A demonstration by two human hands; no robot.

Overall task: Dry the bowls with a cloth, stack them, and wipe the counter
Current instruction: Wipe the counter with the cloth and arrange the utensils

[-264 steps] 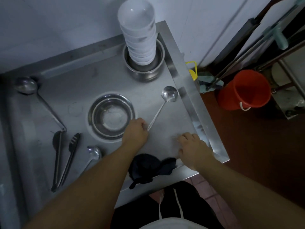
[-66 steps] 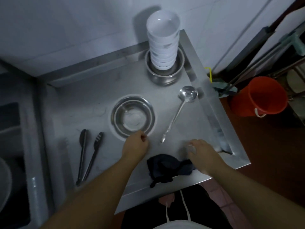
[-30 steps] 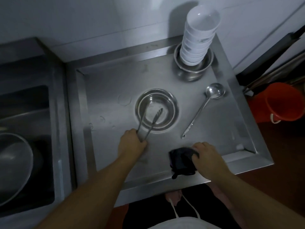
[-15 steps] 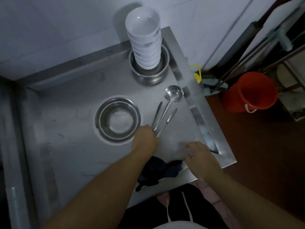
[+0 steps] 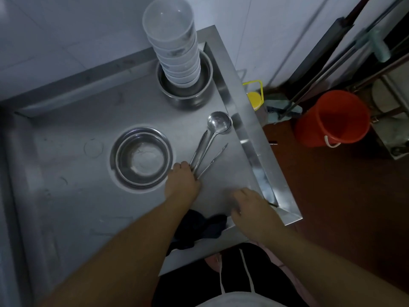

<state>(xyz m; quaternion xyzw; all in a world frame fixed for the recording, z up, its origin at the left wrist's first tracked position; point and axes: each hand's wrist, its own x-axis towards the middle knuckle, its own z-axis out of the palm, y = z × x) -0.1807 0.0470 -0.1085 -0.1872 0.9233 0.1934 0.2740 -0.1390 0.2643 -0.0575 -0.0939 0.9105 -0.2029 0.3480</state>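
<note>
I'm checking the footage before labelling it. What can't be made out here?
Head view only:
- Dark cloth: partly covered by the left forearm.
- Tongs and ladle: handle ends hidden under the left hand.
- Right hand: fingertips motion-blurred.

Near ends of the tongs [image 5: 207,155] and ladle [image 5: 215,131] hidden under the left hand [image 5: 182,181]. Part of the dark cloth [image 5: 202,228] covered by the left forearm. Bottom of the white bowl stack [image 5: 177,52] sunk out of sight inside the metal pot [image 5: 188,94]. Fingertips of the right hand [image 5: 251,208] blurred, contact with the counter [image 5: 73,196] unclear. Counter cut off at the left edge. Mop handles [image 5: 345,56] far right blurred and cut off at the top edge.
</note>
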